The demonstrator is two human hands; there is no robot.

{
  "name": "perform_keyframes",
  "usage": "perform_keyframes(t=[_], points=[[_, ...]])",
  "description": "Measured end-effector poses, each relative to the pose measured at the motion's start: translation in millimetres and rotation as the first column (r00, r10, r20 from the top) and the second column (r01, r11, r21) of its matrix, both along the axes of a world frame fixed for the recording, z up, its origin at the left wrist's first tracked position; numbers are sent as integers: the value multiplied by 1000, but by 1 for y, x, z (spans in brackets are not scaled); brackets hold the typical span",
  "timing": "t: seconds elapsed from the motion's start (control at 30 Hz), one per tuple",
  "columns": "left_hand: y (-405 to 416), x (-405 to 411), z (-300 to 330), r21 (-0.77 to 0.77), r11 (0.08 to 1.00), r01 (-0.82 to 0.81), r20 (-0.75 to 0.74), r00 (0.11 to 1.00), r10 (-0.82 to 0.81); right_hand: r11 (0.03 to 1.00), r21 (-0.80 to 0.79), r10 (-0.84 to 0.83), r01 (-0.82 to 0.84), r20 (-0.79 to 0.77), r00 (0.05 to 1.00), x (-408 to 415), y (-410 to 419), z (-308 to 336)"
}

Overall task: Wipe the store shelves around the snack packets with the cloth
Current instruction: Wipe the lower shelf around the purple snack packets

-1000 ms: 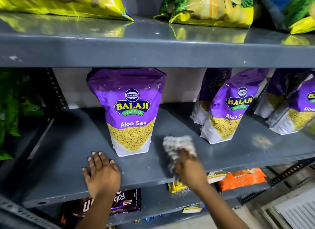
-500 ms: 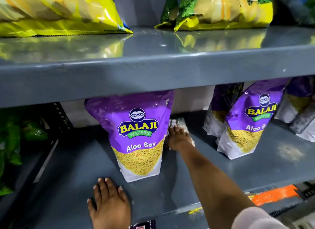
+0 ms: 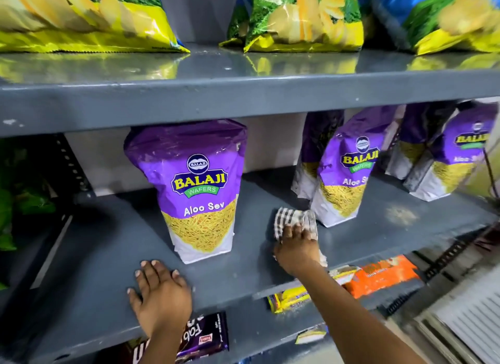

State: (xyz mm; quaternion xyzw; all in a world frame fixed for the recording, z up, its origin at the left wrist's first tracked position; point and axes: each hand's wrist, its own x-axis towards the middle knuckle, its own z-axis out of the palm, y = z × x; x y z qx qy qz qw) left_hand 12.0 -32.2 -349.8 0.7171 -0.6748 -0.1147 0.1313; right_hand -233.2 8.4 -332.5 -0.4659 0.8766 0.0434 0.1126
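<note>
A grey metal shelf holds purple Balaji Aloo Sev packets. One packet stands upright in the middle. A second packet stands to the right, with more behind and beside it. My right hand presses a white and dark checked cloth flat on the shelf between these two packets, close to the foot of the right one. My left hand lies flat, fingers spread, on the shelf near its front edge, just left of the middle packet.
The upper shelf carries yellow and green chip bags. A dusty patch marks the shelf at the right. Below lie an orange packet, a yellow packet and a dark purple packet. Green bags fill the left bay.
My right hand has drawn the cloth back from deep between the packets toward the front and right. My left hand stays flat on the shelf.
</note>
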Motion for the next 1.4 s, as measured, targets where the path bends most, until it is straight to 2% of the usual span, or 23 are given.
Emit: perform_keyframes(t=[0.03, 0.13, 0.23, 0.3, 0.33, 0.37, 0.43, 0.53, 0.63, 0.77, 0.8, 0.9, 0.97, 1.1, 1.2, 1.3, 1.37, 1.4], points=[[1, 0, 1, 11, 1000, -1, -5, 1000, 1, 1000, -20, 5, -5, -25, 1000, -5, 16, -2], [12, -2, 1, 8, 1000, 18, -19, 1000, -18, 989, -103, -117, 110, -66, 991, -16, 60, 17], [37, -20, -6, -68, 994, 91, -65, 993, -95, 957, -236, -183, 167, -51, 982, -13, 66, 42], [56, -42, -9, -142, 976, 166, -79, 981, -179, 936, -351, -34, 5, -75, 997, 10, 54, 43], [65, -53, -10, -167, 963, 212, -67, 972, -226, 934, -339, 82, -108, -91, 992, 24, 52, 36], [72, -63, -10, -178, 949, 262, -54, 960, -275, 934, -308, 176, -179, -38, 984, 36, 52, 29], [79, -85, -8, -226, 907, 356, -29, 928, -371, 924, -321, 255, -209, 107, 961, 33, 60, 17], [79, -113, -1, -220, 875, 431, -6, 896, -443, 907, -375, 255, -191, 129, 958, -10, 78, 12], [74, -137, 1, -202, 887, 416, 10, 906, -423, 911, -380, 217, -161, 108, 970, -68, 101, 15], [73, -183, 6, -166, 919, 357, -19, 931, -365, 862, -507, 31, 3, 59, 998, -127, 118, 18], [75, -200, 9, -165, 925, 342, -35, 935, -352, 847, -531, 65, -24, 60, 996, -129, 115, 16], [80, -248, 13, -116, 951, 288, -80, 951, -298, 838, -477, 309, -264, 18, 951, -129, 115, 6], [77, -273, 10, -90, 958, 273, -66, 958, -279, 815, -465, 386, -346, -9, 923, -157, 124, 1], [70, -291, 1, -16, 980, 196, 40, 980, -195, 816, -526, 264, -240, -30, 964, -224, 136, 0], [69, -291, -3, -24, 985, 172, 67, 983, -170, 801, -590, 200, -104, 99, 975, -213, 122, 0], [71, -291, -4, -64, 982, 176, 59, 983, -173, 794, -529, 346, -300, -13, 938, -194, 123, -14], [71, -291, -3, -76, 983, 169, 63, 984, -164, 808, -501, 313, -310, -80, 946, -217, 124, -17], [72, -291, -2, -70, 984, 164, 71, 985, -159, 815, -518, 251, -259, -86, 964, -233, 124, -18]])
